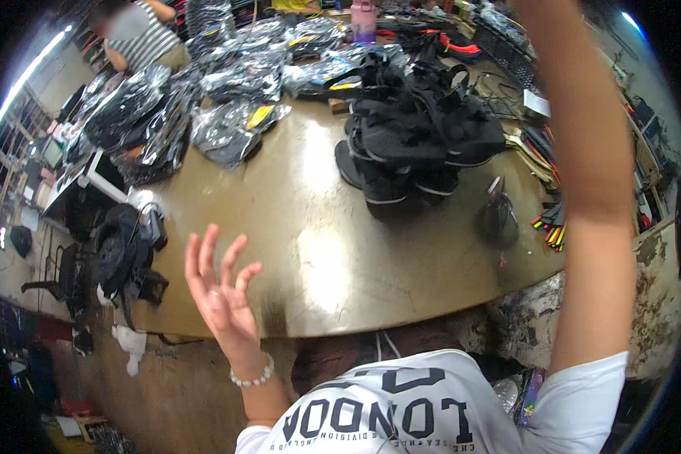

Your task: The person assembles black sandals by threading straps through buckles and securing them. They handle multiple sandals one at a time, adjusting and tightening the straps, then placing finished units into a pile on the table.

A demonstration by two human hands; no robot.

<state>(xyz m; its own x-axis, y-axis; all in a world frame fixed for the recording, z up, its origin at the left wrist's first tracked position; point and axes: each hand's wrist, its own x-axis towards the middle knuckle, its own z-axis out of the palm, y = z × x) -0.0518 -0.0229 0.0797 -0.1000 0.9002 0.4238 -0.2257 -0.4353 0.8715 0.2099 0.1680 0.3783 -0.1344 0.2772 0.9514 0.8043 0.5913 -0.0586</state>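
Observation:
My left hand (223, 291) is raised over the near left part of the shiny brown table (272, 219), palm up. Its fingers are apart and hold nothing; a pale beaded bracelet rings the wrist. My right forearm (594, 174) stretches up past the top edge of the picture, so that hand is out of sight. Between the arms, farther back, sits a stacked heap of black strappy sandals (401, 136), with thin light lines along some soles. Right of the heap lies a small dark object (498, 216) with a pale pointed tip, too blurred to name.
Clear plastic bags (234, 129) of dark goods, some with yellow labels, cover the far and left table. A pink and purple bottle (363, 21) stands behind. Coloured strips (550, 225) lie at the right edge. A black bag (121, 250) is at left. Another person (147, 38) is far left.

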